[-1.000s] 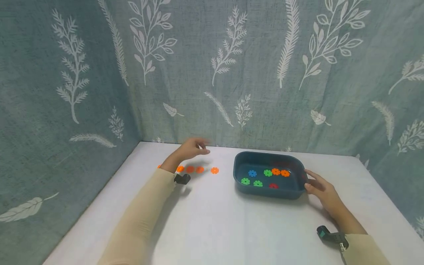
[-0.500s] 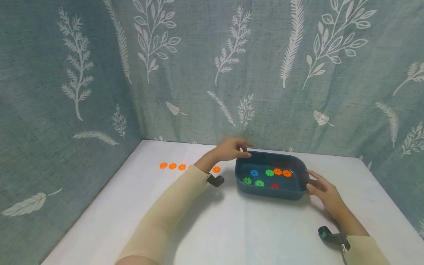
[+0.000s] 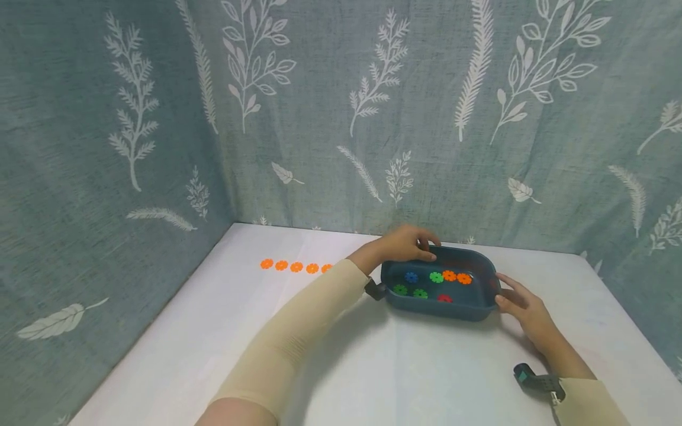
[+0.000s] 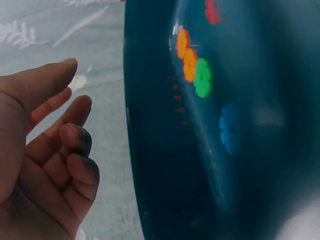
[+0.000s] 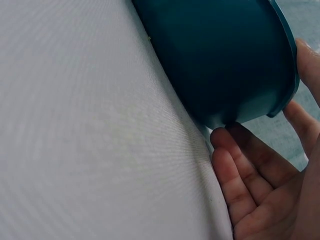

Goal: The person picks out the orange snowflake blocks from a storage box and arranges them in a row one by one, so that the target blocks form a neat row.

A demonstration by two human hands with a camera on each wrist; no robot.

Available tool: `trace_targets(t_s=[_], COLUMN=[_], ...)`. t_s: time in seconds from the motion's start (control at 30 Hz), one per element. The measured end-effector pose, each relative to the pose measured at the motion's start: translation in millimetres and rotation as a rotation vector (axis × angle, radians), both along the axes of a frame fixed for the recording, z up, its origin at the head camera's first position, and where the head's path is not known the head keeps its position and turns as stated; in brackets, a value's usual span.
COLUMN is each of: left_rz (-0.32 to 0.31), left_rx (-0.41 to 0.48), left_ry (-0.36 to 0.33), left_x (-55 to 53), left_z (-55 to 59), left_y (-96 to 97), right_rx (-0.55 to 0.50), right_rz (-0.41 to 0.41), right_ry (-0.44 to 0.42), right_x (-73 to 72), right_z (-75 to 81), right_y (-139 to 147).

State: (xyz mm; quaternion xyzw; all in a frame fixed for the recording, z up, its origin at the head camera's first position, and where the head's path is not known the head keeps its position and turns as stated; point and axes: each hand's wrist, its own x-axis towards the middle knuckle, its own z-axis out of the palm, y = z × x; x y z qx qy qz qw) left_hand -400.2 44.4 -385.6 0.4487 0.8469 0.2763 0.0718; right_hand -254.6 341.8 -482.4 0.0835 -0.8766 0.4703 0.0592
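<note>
A dark teal plastic tub [image 3: 437, 308] stands on the white table, holding several flower-shaped plastic discs. Among them are a blue disc [image 3: 411, 277], green discs [image 3: 420, 293], two orange discs [image 3: 457, 277] and a red disc [image 3: 444, 298]. My left hand [image 3: 409, 243] is over the tub's back left rim; the left wrist view shows its fingers [image 4: 82, 170] loosely bent, nothing between them, beside the tub wall [image 4: 150, 120]. With thumb and fingers, my right hand [image 3: 527, 313] holds the tub's right end; several fingertips touch its outer wall near the table in the right wrist view.
A row of several orange flower discs [image 3: 296, 267] lies on the white table [image 3: 341, 367] to the left, its right end partly behind my left sleeve [image 3: 298, 331]. Patterned grey-green cloth [image 3: 319, 118] hangs behind and to the left of the table.
My left hand has moved right, from above the orange row to the tub's back rim. The right hand stays at the tub's right end. The discs in the tub look unchanged.
</note>
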Motion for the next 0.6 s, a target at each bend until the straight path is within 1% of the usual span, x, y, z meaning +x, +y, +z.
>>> trace_targets(t_s=[0.17,0.23,0.27,0.4,0.47,0.5,0.6], left_rz=[-0.003,-0.002,-0.005,-0.024,-0.032,-0.031,-0.005], left_rx=[-0.062,-0.079,-0.081,-0.088,-0.085,-0.092,-0.137], left_ry=[0.019,0.012,-0.005,-0.053,-0.055,-0.047,-0.051], left_x=[0.6,1.0,1.7,6.7,9.6,11.1,15.6], left_z=[2.8,2.2,1.8,-0.6,-2.8,-4.3,-10.6], left_y=[17.8,24.7,28.1,40.5,45.6,47.6,52.1], right_rx=[0.018,0.019,0.016,0.001,-0.007,-0.011,-0.012], right_rz=[-0.007,-0.011,-0.011,-0.011,-0.008,-0.007,-0.001], right_ry=[0.005,0.007,0.008,0.007,0.007,0.008,0.008], right_x=[1.8,1.6,1.3,0.8,0.9,1.0,1.5], right_z=[2.5,2.1,1.8,2.0,2.9,3.3,3.9], right_y=[0.3,0.4,0.5,-0.2,-1.2,-2.0,-4.4])
